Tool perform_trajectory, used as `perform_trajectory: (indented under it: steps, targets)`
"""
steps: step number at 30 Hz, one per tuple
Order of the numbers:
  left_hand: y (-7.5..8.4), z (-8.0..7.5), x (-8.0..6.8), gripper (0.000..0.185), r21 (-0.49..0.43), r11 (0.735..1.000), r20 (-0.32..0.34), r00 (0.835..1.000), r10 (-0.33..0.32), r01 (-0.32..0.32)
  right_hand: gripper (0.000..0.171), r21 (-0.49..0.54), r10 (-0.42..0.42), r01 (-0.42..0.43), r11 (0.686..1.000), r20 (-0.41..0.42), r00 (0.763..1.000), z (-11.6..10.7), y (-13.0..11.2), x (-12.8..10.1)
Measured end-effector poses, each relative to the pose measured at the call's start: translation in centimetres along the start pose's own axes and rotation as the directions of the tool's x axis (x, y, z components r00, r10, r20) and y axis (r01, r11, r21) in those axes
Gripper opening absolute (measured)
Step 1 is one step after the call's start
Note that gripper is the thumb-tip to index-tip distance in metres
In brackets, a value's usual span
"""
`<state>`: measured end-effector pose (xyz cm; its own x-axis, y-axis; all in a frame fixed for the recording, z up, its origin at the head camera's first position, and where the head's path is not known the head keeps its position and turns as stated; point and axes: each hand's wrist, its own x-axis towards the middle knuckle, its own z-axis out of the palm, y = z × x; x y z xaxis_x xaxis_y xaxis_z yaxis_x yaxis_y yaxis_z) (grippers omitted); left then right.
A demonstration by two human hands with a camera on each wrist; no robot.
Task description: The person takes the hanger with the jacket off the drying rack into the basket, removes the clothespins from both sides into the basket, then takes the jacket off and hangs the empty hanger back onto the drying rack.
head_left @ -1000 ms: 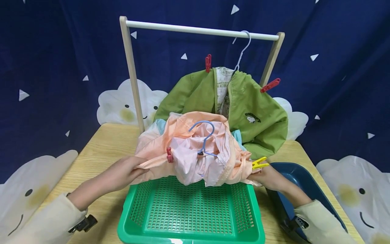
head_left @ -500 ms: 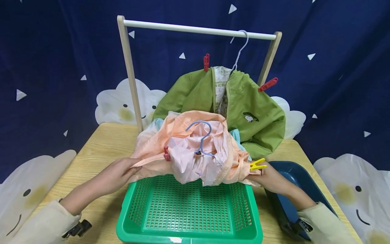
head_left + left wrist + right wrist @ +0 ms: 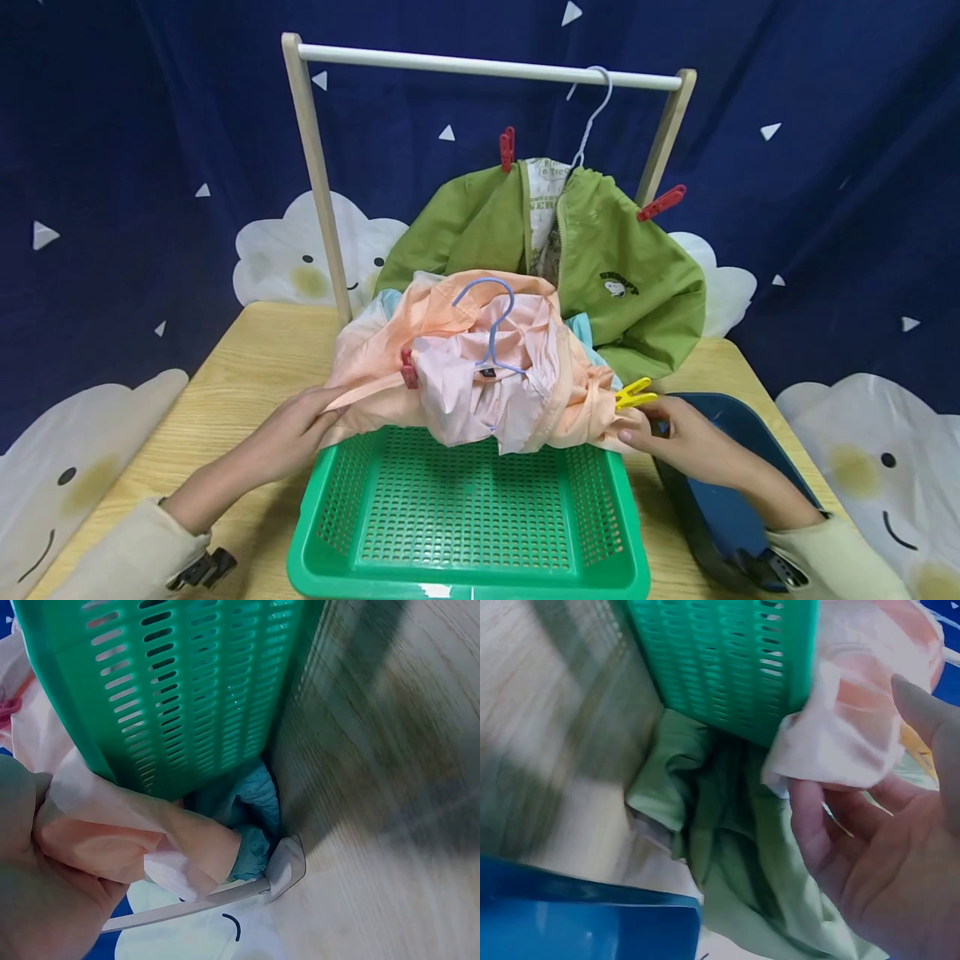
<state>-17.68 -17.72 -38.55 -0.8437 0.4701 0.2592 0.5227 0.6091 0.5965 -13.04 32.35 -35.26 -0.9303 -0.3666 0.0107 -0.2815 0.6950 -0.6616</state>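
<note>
A peach and pale pink jacket point(image 3: 375, 408) on a blue hanger point(image 3: 491, 329) lies bunched over the far end of a green basket point(image 3: 468, 587). My left hand point(image 3: 296, 425) grips its left side near a red clothespin point(image 3: 408, 369); the left wrist view shows the cloth point(image 3: 97, 832) between thumb and fingers. At the other side, a yellow clothespin point(image 3: 634, 394) sits on the fabric. My right hand point(image 3: 686, 437) is beside that clip, its thumb spread away from the fingers. In the right wrist view, the fingers point(image 3: 810, 817) touch the sleeve's underside point(image 3: 840, 742).
Behind, a green jacket point(image 3: 652, 292) with two red clothespins hangs by a white hanger point(image 3: 590, 125) from a rack's white bar point(image 3: 450, 62). A dark blue bin point(image 3: 720, 508) stands right of the basket on the wooden table point(image 3: 247, 367). Light blue cloth point(image 3: 581, 333) shows behind the peach jacket.
My right hand has loosened from the sleeve by the yellow clothespin and shifted slightly right, its thumb now apart. The blue hanger's hook sits a little higher in view. My left hand keeps its grip.
</note>
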Motion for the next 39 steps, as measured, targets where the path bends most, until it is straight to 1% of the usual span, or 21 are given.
perform_trajectory:
  steps: [4, 7, 11, 16, 19, 26, 33, 39]
  targets:
    - [0.1, 0.1, 0.0, 0.026, 0.017, 1.000, -0.011, 1.000, -0.011, 0.012, 0.035, -0.037, 0.024, -0.027, 0.999, -0.075, 0.997, -0.5, -0.9, -0.5]
    - [0.0, 0.2, 0.0, 0.024, 0.028, 0.999, -0.017, 1.000, -0.017, 0.017, 0.036, -0.048, -0.022, 0.014, 0.999, -0.157, 0.987, -0.7, -1.4, -0.6]
    - [0.0, 0.3, 0.1, 0.028, 0.013, 1.000, -0.014, 1.000, -0.009, 0.009, 0.036, -0.080, -0.100, 0.082, 0.993, -0.257, 0.961, -0.9, -1.7, -0.7]
    - [-0.2, 0.6, 0.1, 0.031, -0.002, 1.000, -0.011, 1.000, 0.001, -0.001, 0.030, -0.105, -0.127, 0.097, 0.990, -0.326, 0.937, -1.3, -1.9, -0.9]
    - [-0.2, 0.6, 0.1, 0.031, 0.003, 1.000, -0.011, 1.000, -0.003, 0.003, 0.028, -0.114, -0.141, 0.108, 0.988, -0.342, 0.929, -1.4, -1.9, -0.9]
    - [-0.1, 0.7, 0.2, 0.032, -0.013, 1.000, 0.007, 1.000, -0.016, 0.016, 0.029, -0.129, -0.170, 0.133, 0.983, -0.338, 0.926, -1.7, -1.7, -0.8]
    - [-0.1, 0.6, 0.2, 0.032, -0.032, 0.999, 0.024, 0.999, -0.036, 0.037, 0.024, -0.208, -0.205, 0.137, 0.968, -0.354, 0.913, -1.8, -1.7, -0.7]
    - [0.0, 0.6, 0.1, 0.031, -0.041, 0.998, 0.021, 0.999, -0.039, 0.040, 0.021, -0.233, -0.211, 0.131, 0.964, -0.360, 0.909, -1.9, -1.7, -0.8]
